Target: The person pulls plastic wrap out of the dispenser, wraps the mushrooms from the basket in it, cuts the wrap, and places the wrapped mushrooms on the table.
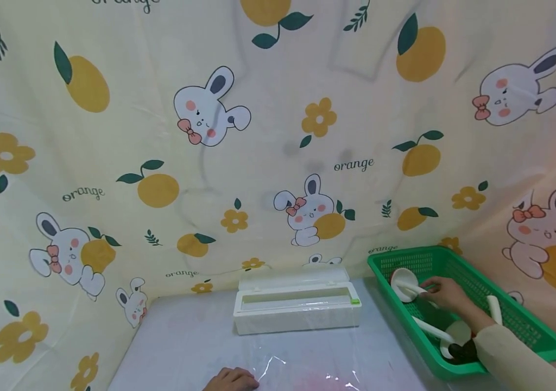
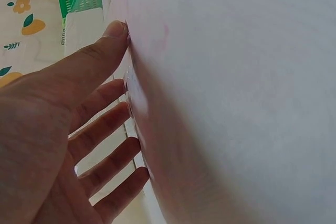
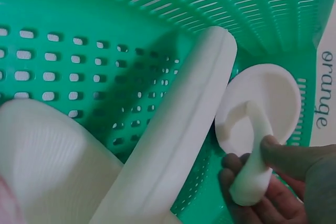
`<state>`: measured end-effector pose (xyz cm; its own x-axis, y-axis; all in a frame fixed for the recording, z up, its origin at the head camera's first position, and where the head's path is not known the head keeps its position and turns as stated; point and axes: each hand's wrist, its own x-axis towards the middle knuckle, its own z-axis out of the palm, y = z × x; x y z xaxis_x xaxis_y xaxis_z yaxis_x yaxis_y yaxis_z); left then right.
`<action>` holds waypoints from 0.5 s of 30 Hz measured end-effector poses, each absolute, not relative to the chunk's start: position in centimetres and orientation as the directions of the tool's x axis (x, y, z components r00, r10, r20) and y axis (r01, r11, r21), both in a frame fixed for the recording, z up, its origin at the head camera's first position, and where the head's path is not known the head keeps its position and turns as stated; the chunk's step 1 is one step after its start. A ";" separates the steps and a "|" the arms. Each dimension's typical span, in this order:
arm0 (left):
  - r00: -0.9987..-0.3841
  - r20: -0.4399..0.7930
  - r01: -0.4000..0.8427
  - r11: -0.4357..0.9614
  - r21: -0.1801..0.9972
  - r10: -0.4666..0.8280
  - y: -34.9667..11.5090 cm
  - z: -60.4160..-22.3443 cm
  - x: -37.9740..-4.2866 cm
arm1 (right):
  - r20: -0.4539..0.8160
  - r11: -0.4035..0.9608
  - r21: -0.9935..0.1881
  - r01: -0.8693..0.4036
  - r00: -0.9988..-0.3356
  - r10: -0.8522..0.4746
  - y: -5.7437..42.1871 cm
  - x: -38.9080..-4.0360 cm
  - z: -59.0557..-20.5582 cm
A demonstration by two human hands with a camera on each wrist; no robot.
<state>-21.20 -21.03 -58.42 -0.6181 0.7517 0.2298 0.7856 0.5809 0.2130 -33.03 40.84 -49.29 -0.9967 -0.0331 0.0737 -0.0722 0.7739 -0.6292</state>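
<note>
My right hand (image 1: pixel 446 296) is inside the green basket (image 1: pixel 534 347). Its thumb and fingers pinch the thick end of a white pestle (image 3: pixel 255 163). The narrow end of the pestle reaches into a small round white mortar (image 3: pixel 283 95), which stands in the basket's far left corner. Close by in the right wrist view lies a long, thick white handle (image 3: pixel 176 119), with a broad white rounded piece (image 3: pixel 58 156) beside it. Low in the head view, my left hand (image 1: pixel 231 380) rests on the table; its fingers (image 2: pixel 100 129) are spread, fingertips touching the surface, and it holds nothing.
A long white box (image 1: pixel 297 320) with its lid raised stands at the back middle of the table (image 1: pixel 185 336). Toward the basket's near end are another white handle (image 1: pixel 431 328) and a dark object (image 1: pixel 463 352), partly hidden by the sleeve. A printed cloth (image 1: pixel 258 163) hangs behind.
</note>
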 end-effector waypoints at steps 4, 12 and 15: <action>-0.573 0.258 0.819 0.551 0.160 0.778 -21.2 -58.9 -21.3 | 0.117 0.783 -0.618 -0.073 -0.993 -0.001 40.7 -32.9 -49.0; -0.614 0.243 0.789 0.579 0.205 0.751 -21.0 -59.1 -21.3 | 0.216 0.784 -0.612 -0.104 -0.975 0.040 40.2 -32.3 -48.2; -0.657 0.219 0.752 0.610 0.250 0.721 -20.9 -58.9 -21.2 | 0.244 0.766 -0.630 -0.129 -0.969 0.038 39.6 -32.1 -47.6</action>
